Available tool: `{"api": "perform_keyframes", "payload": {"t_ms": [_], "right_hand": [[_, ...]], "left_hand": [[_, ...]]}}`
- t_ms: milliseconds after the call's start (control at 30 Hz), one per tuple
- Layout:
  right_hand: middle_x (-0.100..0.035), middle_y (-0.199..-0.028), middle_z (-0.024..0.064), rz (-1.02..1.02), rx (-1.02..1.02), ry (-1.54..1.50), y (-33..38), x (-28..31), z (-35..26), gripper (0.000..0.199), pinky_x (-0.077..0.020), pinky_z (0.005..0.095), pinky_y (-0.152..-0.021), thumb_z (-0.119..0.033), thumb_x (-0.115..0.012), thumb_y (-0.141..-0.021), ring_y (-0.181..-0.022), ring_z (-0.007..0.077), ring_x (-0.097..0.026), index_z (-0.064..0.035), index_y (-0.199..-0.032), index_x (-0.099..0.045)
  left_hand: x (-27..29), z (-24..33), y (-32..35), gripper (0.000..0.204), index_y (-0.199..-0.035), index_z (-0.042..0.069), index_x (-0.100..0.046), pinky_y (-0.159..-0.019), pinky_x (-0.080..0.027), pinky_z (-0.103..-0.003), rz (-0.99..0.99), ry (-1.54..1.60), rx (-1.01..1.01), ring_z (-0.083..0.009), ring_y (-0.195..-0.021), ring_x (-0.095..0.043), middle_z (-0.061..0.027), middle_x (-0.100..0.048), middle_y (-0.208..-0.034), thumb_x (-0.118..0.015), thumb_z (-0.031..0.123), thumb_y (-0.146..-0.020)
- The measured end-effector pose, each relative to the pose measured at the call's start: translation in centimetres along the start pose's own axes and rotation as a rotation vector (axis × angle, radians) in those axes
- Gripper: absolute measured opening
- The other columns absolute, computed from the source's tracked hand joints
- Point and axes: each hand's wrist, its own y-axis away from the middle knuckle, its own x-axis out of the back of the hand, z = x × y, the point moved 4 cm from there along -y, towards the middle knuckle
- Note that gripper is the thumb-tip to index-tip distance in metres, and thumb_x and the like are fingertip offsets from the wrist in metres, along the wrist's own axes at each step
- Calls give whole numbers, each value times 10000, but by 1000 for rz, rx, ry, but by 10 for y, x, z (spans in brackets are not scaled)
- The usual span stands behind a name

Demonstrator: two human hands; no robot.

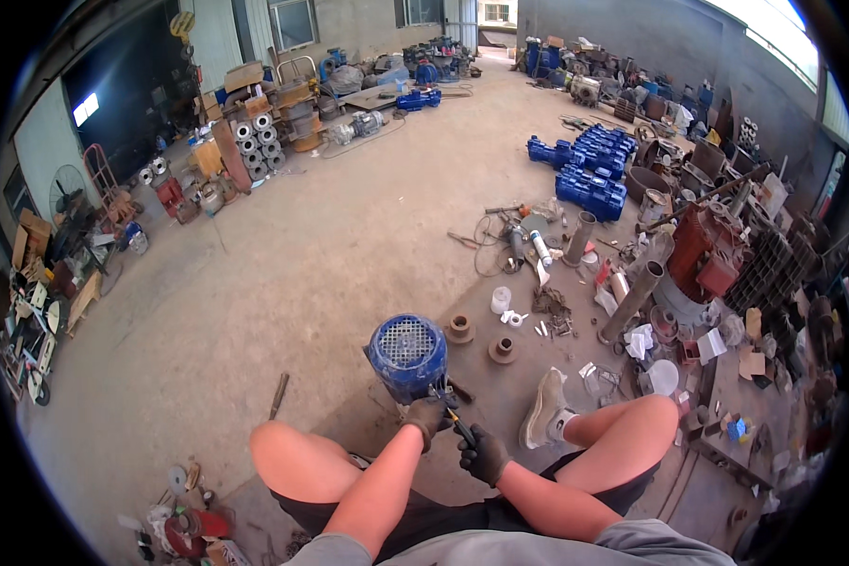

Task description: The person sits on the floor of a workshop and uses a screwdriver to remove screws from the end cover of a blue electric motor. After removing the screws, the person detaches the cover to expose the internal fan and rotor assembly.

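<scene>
A blue electric motor with a pale grille on its top stands on the floor between my knees. My left hand, in a dark glove, is closed against the motor's near right side; what its fingers pinch is hidden. My right hand, also gloved, grips what looks like a screwdriver with a black and yellow handle. The tool slants up and left, its front end beside my left fingers at the motor. Just right of the motor lie two rusty flanged collars, one farther off and one nearer.
A hammer-like tool lies left of the motor. Ahead on the right are a white tub, an angle grinder, upright metal pipes and several blue motors. Scrap and a large rusty motor housing crowd the right side.
</scene>
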Motion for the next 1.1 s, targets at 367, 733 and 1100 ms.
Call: {"api": "perform_keyframes", "payload": {"t_ms": [367,733,1100], "right_hand": [[-728,-848,58,332,266,705,11,-31,-5,481,-501,347,-573,-481,-581,-1082,-605,173,-627,-50,-1291,-628],[-675,-857,53,457,375,796,32,-72,-10,362,-453,306,-549,-372,-525,-1135,-609,127,-560,-101,-1351,-628],[-649,-839,48,379,253,573,16,-42,-16,290,-479,332,-559,-310,-600,-1090,-604,139,-569,-79,-1265,-623]], "left_hand": [[16,-12,-21,345,-1033,92,-842,-613,-575,-291,23,13,-98,-134,-720,-725,-34,-800,-932,-639,371,-1051],[15,-31,-40,348,-1012,106,-839,-585,-501,-299,105,-7,-126,-115,-668,-699,-14,-804,-857,-609,362,-1068],[8,-13,-28,222,-974,113,-840,-508,-418,-255,60,261,-125,-86,-644,-668,-5,-815,-861,-703,280,-1024]]}}
